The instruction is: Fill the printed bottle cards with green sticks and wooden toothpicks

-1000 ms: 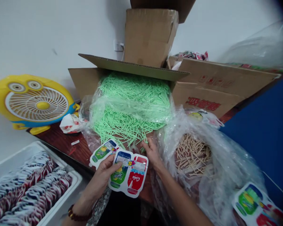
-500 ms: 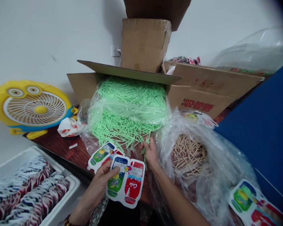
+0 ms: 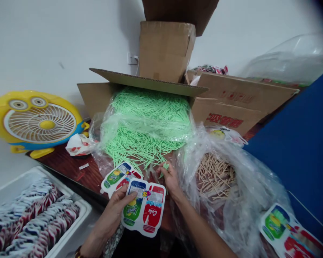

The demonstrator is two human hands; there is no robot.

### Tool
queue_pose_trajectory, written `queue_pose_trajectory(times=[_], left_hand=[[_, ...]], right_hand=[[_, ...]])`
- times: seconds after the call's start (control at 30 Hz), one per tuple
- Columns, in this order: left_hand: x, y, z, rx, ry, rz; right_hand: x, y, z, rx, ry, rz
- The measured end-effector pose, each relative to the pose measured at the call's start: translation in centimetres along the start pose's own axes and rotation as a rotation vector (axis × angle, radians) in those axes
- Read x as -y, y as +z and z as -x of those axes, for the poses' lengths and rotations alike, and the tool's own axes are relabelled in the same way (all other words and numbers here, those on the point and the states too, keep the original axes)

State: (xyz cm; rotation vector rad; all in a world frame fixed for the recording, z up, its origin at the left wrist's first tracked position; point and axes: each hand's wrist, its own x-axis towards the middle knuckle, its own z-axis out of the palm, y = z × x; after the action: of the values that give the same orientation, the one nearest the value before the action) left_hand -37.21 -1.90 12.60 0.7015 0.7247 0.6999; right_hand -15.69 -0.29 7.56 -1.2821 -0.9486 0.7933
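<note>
When the record was taken, the right hand (image 3: 172, 181) had turned its small bundle of green sticks (image 3: 165, 166) so that the ends faced the viewer; half a second earlier the same sticks had stood lengthwise in the fingers. The hand was closed around them, just in front of the loose green pile (image 3: 142, 141). In the inspector's judgement, the portion had been separated and was under control, which marked the picking-up as largely complete. The left hand (image 3: 117, 206) was unchanged, pinching the front twin-bottle card (image 3: 154, 209) at its left edge, thumb on the face, above the person's lap. A second card (image 3: 114, 176) lay behind it at the table edge; whether the left fingers touched it could not be determined.

The cards were flat and glossy, with rounded, scalloped white borders and printed green and red bottles. The green sticks were thin, straight and matt, heaped at random under crumpled clear film. To the right, tan sticks (image 3: 214, 175) of wood-like appearance lay within wrinkled, translucent plastic (image 3: 249, 195). The open carton (image 3: 97, 96) behind showed stiff corrugated edges.
</note>
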Motion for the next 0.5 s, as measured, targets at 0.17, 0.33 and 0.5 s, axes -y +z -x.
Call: queue_pose_trajectory(times=[0.17, 0.33, 0.5], left_hand=[[0.3, -0.2, 0.3, 0.055, 0.006, -0.063], [0.5, -0.4, 0.6, 0.035, -0.013, -0.077], [0.4, -0.4, 0.7, 0.018, -0.025, -0.059]], right_hand=[[0.9, -1.0, -0.9, 0.011, -0.042, 0.067], [1.0, -1.9, -1.5, 0.075, -0.027, 0.227], [1.2, -3.6, -1.9, 0.127, -0.016, 0.536]])
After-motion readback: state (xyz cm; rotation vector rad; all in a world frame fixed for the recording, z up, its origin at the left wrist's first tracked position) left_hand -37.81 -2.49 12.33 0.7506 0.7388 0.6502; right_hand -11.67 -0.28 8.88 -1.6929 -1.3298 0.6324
